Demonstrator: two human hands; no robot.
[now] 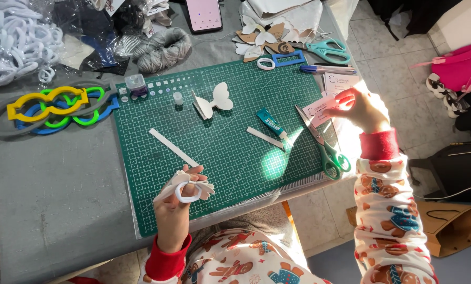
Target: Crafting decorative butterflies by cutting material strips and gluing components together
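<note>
Close to the person, the left hand [175,202] pinches a small white craft piece [185,188] with petal-like flaps and a white ring on it. It holds the piece up just over the near edge of the green cutting mat [230,152]. A long white strip [172,146] lies on the mat just past that hand.

Out to the side, the right hand [359,108] pinches a small pale card [319,109] between thumb and fingers. The card hangs over the far right corner of the mat. Green-handled scissors [327,150] lie under that hand, near the mat's right edge.

In the middle of the mat sit a teal tube of glue [271,123], a short white strip [264,137] and a white bow shape [214,100].

Farther off, on the grey table [56,179], are stacked colourful plastic templates [56,108] on the left. At the far side lie another pair of teal scissors [327,51], a blue pen [327,69], grey yarn [164,50], a phone [204,14] and a heap of white rings [14,42].
</note>
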